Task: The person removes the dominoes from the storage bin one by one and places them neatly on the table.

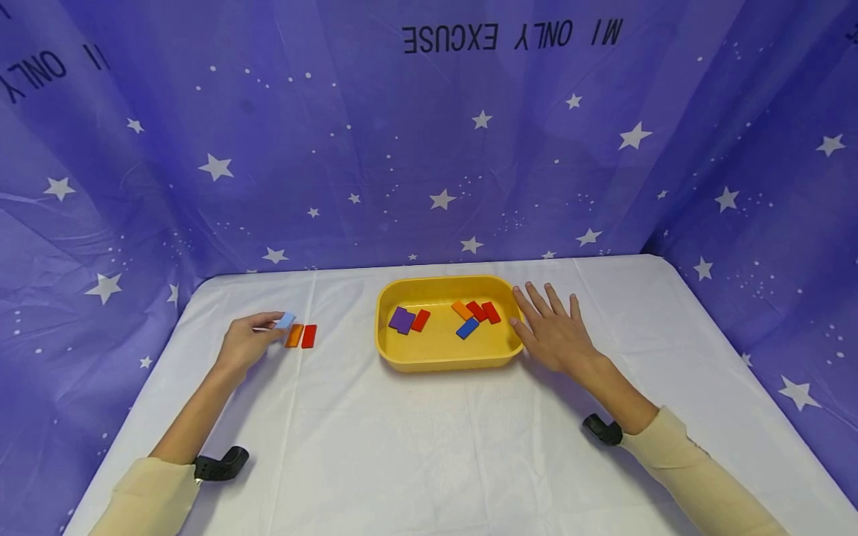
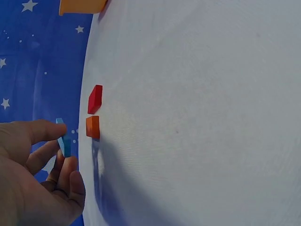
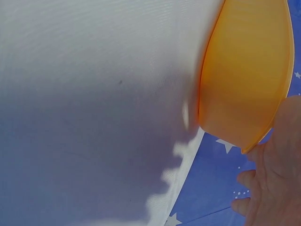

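My left hand (image 1: 248,342) pinches a light blue rectangular tile (image 1: 285,320) between thumb and fingertips. In the left wrist view the same blue tile (image 2: 64,141) is held raised, seen nearly edge-on. Just right of it on the cloth lie an orange tile (image 1: 293,336) and a red tile (image 1: 309,336), side by side with a narrow gap. A yellow tray (image 1: 442,365) stands mid-table. At its right end is my right hand (image 1: 556,335), palm down with fingers spread, thumb and index finger right at the rim.
Inside the tray lie two overlapping purple tiles (image 1: 402,320), a dark blue tile (image 1: 467,328), an orange tile (image 1: 462,310) and several red tiles (image 1: 421,321). White cloth (image 1: 415,447) covers the table. A purple star-patterned curtain (image 1: 429,149) hangs behind and at both sides.
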`<control>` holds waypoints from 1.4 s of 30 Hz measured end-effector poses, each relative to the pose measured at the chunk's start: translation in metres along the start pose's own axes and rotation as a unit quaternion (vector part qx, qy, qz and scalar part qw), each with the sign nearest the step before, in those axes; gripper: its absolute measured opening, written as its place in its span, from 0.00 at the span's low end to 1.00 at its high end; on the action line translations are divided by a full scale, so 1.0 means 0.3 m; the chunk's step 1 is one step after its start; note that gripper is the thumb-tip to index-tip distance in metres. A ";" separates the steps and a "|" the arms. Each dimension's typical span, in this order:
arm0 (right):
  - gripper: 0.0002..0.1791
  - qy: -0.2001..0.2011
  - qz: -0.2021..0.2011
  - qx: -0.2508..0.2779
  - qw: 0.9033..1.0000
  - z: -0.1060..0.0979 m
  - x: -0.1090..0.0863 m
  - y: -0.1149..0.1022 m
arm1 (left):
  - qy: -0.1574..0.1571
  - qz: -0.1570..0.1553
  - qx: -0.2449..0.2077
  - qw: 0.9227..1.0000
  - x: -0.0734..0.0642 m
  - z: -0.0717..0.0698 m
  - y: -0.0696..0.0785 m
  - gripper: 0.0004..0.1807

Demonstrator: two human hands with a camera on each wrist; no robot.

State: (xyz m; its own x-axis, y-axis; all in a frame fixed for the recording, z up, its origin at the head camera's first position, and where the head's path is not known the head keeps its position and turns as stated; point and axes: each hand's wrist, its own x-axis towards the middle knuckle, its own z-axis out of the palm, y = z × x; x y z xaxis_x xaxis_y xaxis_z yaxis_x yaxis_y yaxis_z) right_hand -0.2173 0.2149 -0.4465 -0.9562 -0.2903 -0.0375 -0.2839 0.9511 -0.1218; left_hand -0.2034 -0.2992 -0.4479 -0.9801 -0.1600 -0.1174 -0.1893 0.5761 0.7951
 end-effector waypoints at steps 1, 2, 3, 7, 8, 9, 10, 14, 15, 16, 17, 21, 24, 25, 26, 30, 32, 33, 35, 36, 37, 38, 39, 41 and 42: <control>0.38 0.000 0.000 0.000 1.000 0.000 -0.001 0.000 | 0.002 -0.004 0.003 1.000 0.001 0.001 -0.004 0.26; 0.38 -0.001 0.001 0.000 1.000 0.001 -0.001 0.000 | 0.005 -0.009 0.008 1.000 0.002 0.003 -0.007 0.26; 0.38 -0.001 0.001 -0.001 1.000 0.001 -0.002 0.000 | 0.008 -0.012 0.012 1.000 0.002 0.004 -0.010 0.26; 0.38 -0.003 0.002 -0.002 1.000 0.001 -0.003 -0.002 | 0.023 -0.024 0.033 0.999 0.002 0.007 -0.016 0.26; 0.38 -0.003 0.002 -0.002 1.000 0.000 -0.003 -0.002 | 0.025 -0.025 0.038 0.999 0.002 0.008 -0.017 0.26; 0.38 -0.003 0.002 -0.002 1.000 0.000 -0.003 -0.003 | 0.027 -0.025 0.042 0.998 0.002 0.009 -0.018 0.26; 0.38 -0.003 0.002 -0.001 1.000 -0.001 -0.002 -0.002 | 0.028 -0.026 0.044 0.998 0.002 0.009 -0.020 0.26; 0.38 0.000 0.001 -0.001 1.000 -0.003 -0.003 -0.003 | 0.025 -0.031 0.048 0.998 0.003 0.012 -0.032 0.26; 0.38 0.002 0.000 0.000 1.000 -0.003 -0.003 -0.003 | 0.024 -0.033 0.048 0.998 0.004 0.012 -0.035 0.26; 0.38 0.004 -0.001 0.002 1.000 -0.004 -0.003 -0.003 | 0.023 -0.034 0.048 0.998 0.004 0.013 -0.039 0.26; 0.38 0.006 -0.001 0.002 1.000 -0.004 -0.004 -0.004 | 0.024 -0.035 0.049 0.998 0.004 0.013 -0.042 0.26; 0.38 0.010 -0.003 0.005 1.000 -0.004 -0.005 -0.004 | 0.028 -0.035 0.048 0.998 0.009 0.013 -0.051 0.26; 0.38 0.008 -0.001 0.003 1.000 -0.004 -0.005 -0.003 | 0.027 -0.032 0.050 0.998 0.011 0.015 -0.055 0.26; 0.38 0.007 0.000 0.004 1.000 -0.004 -0.005 -0.003 | 0.026 -0.031 0.051 0.998 0.012 0.015 -0.056 0.26; 0.38 0.006 0.000 0.002 1.000 -0.004 -0.005 -0.003 | 0.025 -0.030 0.051 0.998 0.012 0.016 -0.057 0.27; 0.38 0.004 0.001 0.003 1.000 -0.004 -0.006 -0.003 | 0.026 -0.030 0.055 0.998 0.013 0.018 -0.060 0.27; 0.38 0.003 0.001 0.003 1.000 -0.003 -0.006 -0.003 | 0.029 -0.031 0.057 0.997 0.012 0.019 -0.060 0.27; 0.38 0.003 0.001 0.004 1.000 -0.002 -0.006 -0.003 | 0.030 -0.031 0.059 0.997 0.011 0.020 -0.059 0.27; 0.38 0.004 0.001 0.004 1.000 -0.001 -0.005 -0.002 | 0.031 -0.030 0.062 0.997 0.010 0.021 -0.058 0.27; 0.38 0.005 0.001 0.004 1.000 0.000 -0.005 -0.002 | 0.033 -0.029 0.064 0.997 0.009 0.021 -0.057 0.27; 0.38 0.005 0.000 0.004 1.000 0.000 -0.005 -0.002 | 0.034 -0.029 0.065 0.997 0.008 0.022 -0.056 0.27; 0.38 0.006 0.000 0.004 1.000 0.000 -0.005 -0.001 | 0.036 -0.029 0.067 0.997 0.008 0.022 -0.055 0.27; 0.38 0.007 0.000 0.004 1.000 0.000 -0.005 -0.001 | 0.037 -0.029 0.068 0.997 0.007 0.022 -0.053 0.27; 0.38 0.009 -0.002 0.005 1.000 0.000 -0.004 -0.002 | 0.039 -0.030 0.069 0.996 0.005 0.023 -0.051 0.27; 0.38 0.009 -0.003 0.004 1.000 -0.001 -0.004 -0.002 | 0.040 -0.031 0.070 0.996 0.004 0.024 -0.049 0.27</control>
State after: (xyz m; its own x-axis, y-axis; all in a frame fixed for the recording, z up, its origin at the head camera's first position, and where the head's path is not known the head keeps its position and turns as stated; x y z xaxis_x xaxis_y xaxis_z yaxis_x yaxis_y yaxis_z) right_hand -0.2158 0.2147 -0.4461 -0.9559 -0.2931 -0.0195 -0.2882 0.9486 -0.1307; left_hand -0.2022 -0.3021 -0.4640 -0.9595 -0.2586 -0.1121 -0.2614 0.6677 0.6970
